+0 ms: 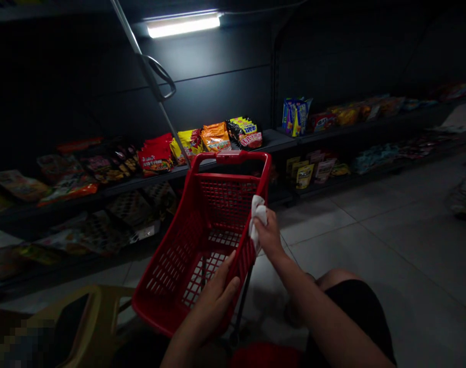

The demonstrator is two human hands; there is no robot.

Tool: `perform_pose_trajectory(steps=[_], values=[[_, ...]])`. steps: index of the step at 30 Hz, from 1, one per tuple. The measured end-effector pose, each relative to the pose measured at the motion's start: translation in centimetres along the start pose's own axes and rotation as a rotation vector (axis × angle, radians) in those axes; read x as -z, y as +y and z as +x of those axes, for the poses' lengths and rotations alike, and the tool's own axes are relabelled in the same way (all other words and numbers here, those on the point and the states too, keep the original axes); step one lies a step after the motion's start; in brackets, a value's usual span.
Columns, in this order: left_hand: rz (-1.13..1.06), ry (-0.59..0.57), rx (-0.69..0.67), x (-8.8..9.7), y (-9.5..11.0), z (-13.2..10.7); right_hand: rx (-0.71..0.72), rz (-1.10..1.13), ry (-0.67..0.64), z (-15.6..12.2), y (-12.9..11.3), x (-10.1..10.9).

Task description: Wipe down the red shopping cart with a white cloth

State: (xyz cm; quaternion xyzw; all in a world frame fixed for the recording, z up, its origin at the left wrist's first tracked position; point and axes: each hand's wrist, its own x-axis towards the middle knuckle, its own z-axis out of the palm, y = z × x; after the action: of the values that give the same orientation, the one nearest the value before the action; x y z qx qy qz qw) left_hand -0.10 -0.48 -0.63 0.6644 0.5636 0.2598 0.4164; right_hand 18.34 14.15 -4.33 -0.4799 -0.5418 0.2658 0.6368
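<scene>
Basket, red plastic, 1 [156, 312]: on a wheeled frame in front of me, tilted across my view. Long axis runs from the handle [233, 157] at the far end down toward me and to the left. Its right-hand rim is the side closest to my body.

Cloth, white, 1 [256, 217]: crumpled, longer than wide, lying along that right-hand rim toward the handle end, against the red plastic.

Right hand, mine, 1 [269, 232]: fingers and thumb closed round the cloth, bunching it; set on the outer side of the rim. Of my 2 hands, the nearer to the handle, which lies beyond my fingertips, ahead and to the left.

Left hand, mine, 1 [217, 291]: fingers nearly straight and together, thumb apart, laid over the same rim nearer my body. No cloth in it. How firmly it presses, I cannot tell; its underside is hidden.

Relation of note: cloth ahead and to the right of my left fingertips, rim running between the 2 hands, handle past both.

Behind: shelf [273, 138] with snack packets [215, 138], beyond the handle.
</scene>
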Motion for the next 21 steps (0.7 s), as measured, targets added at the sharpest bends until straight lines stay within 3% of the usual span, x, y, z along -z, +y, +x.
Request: perform_pose_trajectory(steps=[3,5,7,11,13,15,18,21], values=[[0.000,-0.002,-0.002,0.2,0.5,-0.1,0.014,-0.051,0.109,6.7,0.4,-0.3],[-0.004,0.007,-0.009,0.2,0.7,-0.1,0.036,-0.070,0.124,7.2,0.3,-0.5],[-0.004,0.022,-0.016,0.1,0.8,0.1,0.065,-0.079,0.072,4.2,0.4,-0.5],[-0.026,0.028,-0.030,-0.1,0.4,0.4,0.180,-0.050,-0.187,-5.1,0.7,0.5],[-0.039,0.031,-0.043,-0.1,0.2,0.4,0.250,-0.017,-0.329,-7.0,0.6,1.2],[-0.036,0.036,-0.036,0.0,0.1,0.3,0.296,-0.007,-0.363,-6.0,0.4,1.5],[-0.020,0.034,0.004,0.2,0.4,0.1,0.298,-0.040,-0.189,-1.0,1.1,0.9],[-0.018,0.014,0.035,0.2,0.6,0.0,0.201,-0.093,-0.037,3.1,3.9,0.3]])
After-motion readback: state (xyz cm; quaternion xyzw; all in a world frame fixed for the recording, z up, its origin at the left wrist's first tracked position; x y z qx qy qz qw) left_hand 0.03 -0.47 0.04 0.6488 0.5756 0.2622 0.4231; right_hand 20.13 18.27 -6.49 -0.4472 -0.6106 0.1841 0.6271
